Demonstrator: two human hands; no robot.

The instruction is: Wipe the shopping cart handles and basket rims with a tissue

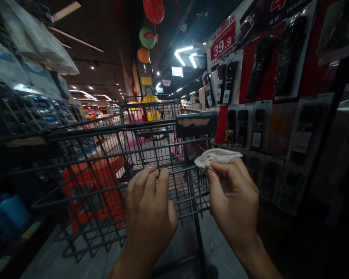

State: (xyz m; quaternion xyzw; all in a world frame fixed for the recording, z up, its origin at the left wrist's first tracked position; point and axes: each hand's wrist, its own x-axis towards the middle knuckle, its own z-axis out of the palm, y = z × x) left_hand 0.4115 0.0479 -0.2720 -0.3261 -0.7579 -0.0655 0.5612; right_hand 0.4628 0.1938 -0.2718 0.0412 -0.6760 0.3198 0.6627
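A crumpled white cloth or tissue (pixel 216 157) is pinched between the thumb and fingers of my right hand (pixel 234 197), beside the right side of a dark wire shopping cart (pixel 104 133). My left hand (pixel 151 205) is held up in front of the cart's wire wall, back of the hand towards me. Its fingers are slightly bent and a little apart, with nothing seen in them; whether the fingertips touch the wires I cannot tell.
A red-orange plastic item (pixel 93 186) shows through the cart's wires at the left. Packaged goods hang on a rack (pixel 244 89) close on the right. More shelves (pixel 31 112) stand on the left.
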